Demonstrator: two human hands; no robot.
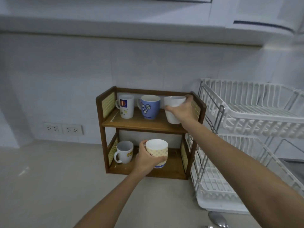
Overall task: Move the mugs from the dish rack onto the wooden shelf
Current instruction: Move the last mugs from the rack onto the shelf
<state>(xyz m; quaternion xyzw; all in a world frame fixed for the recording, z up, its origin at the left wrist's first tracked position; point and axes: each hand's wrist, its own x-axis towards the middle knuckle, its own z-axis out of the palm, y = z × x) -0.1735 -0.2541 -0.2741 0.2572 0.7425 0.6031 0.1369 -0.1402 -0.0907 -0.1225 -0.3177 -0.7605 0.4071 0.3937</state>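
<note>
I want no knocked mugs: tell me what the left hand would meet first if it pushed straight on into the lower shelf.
Probably nothing but the shelf's pale back panel. The left hand, holding the patterned mug, passes right of the white mug, though depth is unclear.

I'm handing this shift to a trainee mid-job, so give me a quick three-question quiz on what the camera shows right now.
1. True or false: the blue mug stands on the top tier of the wooden shelf.
2. Which hand holds the plain white mug?
3. How many mugs stand unheld on the bottom tier: A) none B) one C) two?

Key:
1. True.
2. The right hand; the left hand grips the patterned mug.
3. B, the white logo mug.
</note>
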